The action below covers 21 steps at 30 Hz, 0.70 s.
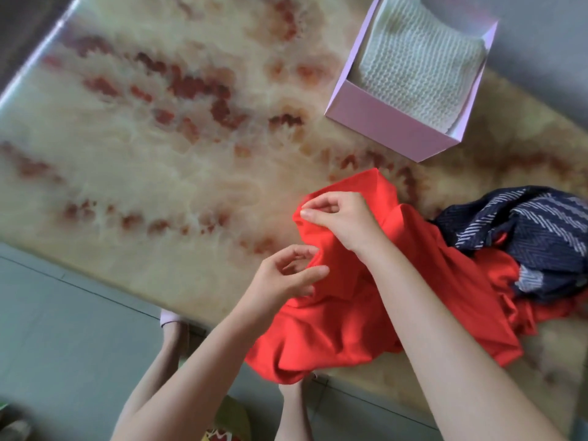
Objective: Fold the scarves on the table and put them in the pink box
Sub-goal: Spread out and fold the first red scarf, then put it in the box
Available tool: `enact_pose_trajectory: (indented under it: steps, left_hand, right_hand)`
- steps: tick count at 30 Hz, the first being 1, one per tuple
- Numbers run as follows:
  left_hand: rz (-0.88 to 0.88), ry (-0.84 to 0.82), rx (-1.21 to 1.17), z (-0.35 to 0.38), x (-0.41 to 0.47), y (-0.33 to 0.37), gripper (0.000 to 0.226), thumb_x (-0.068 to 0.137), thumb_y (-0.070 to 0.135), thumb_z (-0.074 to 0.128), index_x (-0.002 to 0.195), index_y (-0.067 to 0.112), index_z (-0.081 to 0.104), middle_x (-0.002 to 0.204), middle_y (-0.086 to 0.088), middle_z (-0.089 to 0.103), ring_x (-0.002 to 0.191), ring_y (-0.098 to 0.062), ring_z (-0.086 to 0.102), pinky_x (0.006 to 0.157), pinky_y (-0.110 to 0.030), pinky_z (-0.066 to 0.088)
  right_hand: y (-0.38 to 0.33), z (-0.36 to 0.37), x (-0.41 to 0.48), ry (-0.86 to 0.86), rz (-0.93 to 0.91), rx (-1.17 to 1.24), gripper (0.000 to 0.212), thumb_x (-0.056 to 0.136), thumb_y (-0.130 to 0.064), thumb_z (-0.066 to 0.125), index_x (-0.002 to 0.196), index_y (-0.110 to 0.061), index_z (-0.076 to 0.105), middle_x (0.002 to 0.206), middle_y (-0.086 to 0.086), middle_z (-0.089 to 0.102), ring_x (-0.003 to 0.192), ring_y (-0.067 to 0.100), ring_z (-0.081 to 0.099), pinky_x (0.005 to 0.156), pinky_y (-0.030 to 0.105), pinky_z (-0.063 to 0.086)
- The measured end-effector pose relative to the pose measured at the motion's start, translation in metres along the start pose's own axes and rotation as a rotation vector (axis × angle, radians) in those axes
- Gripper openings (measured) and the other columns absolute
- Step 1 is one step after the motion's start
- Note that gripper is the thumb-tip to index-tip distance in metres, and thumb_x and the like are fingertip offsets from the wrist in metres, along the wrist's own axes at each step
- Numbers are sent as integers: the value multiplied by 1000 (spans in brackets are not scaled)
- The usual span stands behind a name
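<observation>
Red scarf (366,313): R hand (340,218) grip pinched on top edge; L hand (286,276) curled beside, grip unclear.

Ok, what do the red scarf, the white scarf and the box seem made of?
Red scarf: thin, smooth matte cloth, draping in soft folds. White scarf: chunky knit, perhaps wool or acrylic, with visible stitch rows. Box: probably matte cardboard, thin flat walls.

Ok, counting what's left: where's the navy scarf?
Head view, far right: navy scarf lies partly on the red scarf, below the pink box.
</observation>
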State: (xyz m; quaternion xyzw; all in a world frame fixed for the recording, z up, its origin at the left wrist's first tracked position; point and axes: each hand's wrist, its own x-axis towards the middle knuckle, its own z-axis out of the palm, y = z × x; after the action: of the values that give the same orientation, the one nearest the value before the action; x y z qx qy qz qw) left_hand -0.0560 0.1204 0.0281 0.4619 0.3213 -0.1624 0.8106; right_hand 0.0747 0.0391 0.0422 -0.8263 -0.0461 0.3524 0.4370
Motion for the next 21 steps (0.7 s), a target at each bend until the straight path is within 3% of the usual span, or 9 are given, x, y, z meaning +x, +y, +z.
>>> enact_pose_trajectory:
  steps: [2, 6, 8, 10, 12, 15, 18, 21]
  left_hand:
    - [-93, 4, -175, -16, 1, 3, 19, 84, 20, 63, 102, 17, 65, 94, 2, 62, 76, -3, 61, 67, -28, 58]
    - [-219, 234, -424, -53, 12, 4, 38, 96, 40, 45, 122, 14, 54, 115, -7, 59, 82, -17, 63, 59, -31, 59]
    - [-262, 215, -327, -68, 19, 5, 43, 94, 51, 40, 120, 20, 56, 103, -3, 64, 79, -15, 60, 63, -30, 56]
    - [-258, 143, -151, -78, 27, 8, 41, 95, 56, 33, 105, 29, 63, 88, 4, 70, 80, -14, 57, 72, -32, 42]
    - [-212, 74, -95, -85, 34, 14, 37, 99, 46, 33, 92, 28, 65, 81, 1, 67, 76, -13, 55, 70, -35, 33]
    - [-286, -15, -170, -85, 38, 23, 42, 101, 30, 32, 69, 21, 58, 62, 2, 52, 55, -9, 46, 56, -29, 25]
    - [-429, -29, -137, -73, 35, 24, 31, 97, 21, 36, 69, 20, 51, 57, 5, 52, 58, -10, 46, 57, -24, 30]
    - [-395, 117, -276, -65, 41, 22, 24, 95, 17, 47, 72, 23, 51, 52, 11, 53, 57, -2, 51, 65, -17, 39]
  right_hand:
    - [-17, 6, -1, -10, -140, 33, 10, 82, -2, 68, 81, -12, 67, 72, -1, 66, 64, -1, 58, 67, 11, 45]
    - [-63, 12, -10, -98, -295, 192, 18, 89, -3, 60, 83, -19, 58, 64, -13, 63, 63, -5, 53, 67, 10, 39]
    - [-87, 19, -19, -210, -353, 215, 17, 91, -3, 57, 86, -18, 56, 64, -14, 61, 63, -3, 50, 64, 9, 38]
    - [-104, 28, -27, -314, -375, 249, 15, 92, -2, 55, 88, -17, 55, 70, -7, 60, 65, 6, 51, 61, 13, 39]
    - [-114, 35, -32, -378, -369, 295, 14, 92, -2, 53, 89, -15, 53, 74, 2, 59, 66, 12, 52, 61, 17, 41]
    - [-110, 36, -34, -421, -336, 282, 12, 92, -5, 54, 89, -16, 52, 68, -6, 56, 60, 4, 48, 56, 12, 37]
    - [-87, 25, -38, -417, -271, 233, 7, 92, -12, 54, 89, -18, 52, 69, -5, 52, 58, 2, 41, 53, 11, 34]
    - [-59, -1, -47, -330, -145, 174, 4, 91, -18, 57, 88, -19, 54, 72, -2, 56, 59, 3, 43, 55, 13, 35]
